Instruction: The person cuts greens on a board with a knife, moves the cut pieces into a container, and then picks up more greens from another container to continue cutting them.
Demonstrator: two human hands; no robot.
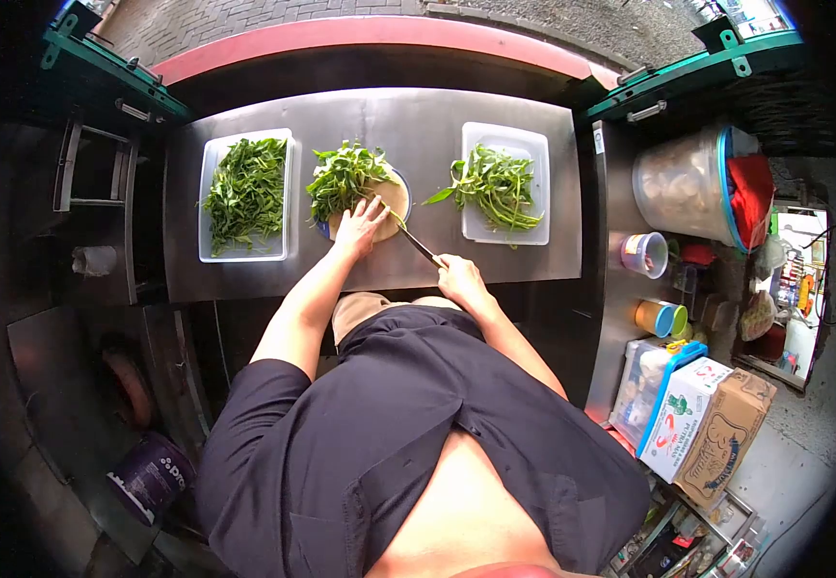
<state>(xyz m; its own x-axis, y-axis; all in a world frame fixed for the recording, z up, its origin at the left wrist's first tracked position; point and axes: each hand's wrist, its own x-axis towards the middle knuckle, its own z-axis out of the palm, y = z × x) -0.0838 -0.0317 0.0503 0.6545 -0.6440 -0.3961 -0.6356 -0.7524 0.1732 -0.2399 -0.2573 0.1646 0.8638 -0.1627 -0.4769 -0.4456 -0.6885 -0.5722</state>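
A heap of leafy greens (343,181) with long stems lies on a round cutting board (395,193) in the middle of the steel table. My left hand (362,227) presses down on the near part of this heap, its fingers holding the stems against the board. In my right hand (461,281) is the dark handle of a kitchen knife (420,247). The blade points up and left, its tip at the board's near right edge, close to my left fingers. What lies under my left palm is hidden.
On the steel table (418,111), a clear plastic tray (291,193) of leaves stands left, and another tray (506,140) of stemmed greens stands right. A side counter at right bears a large tub (678,183), small containers and a cardboard box (726,438).
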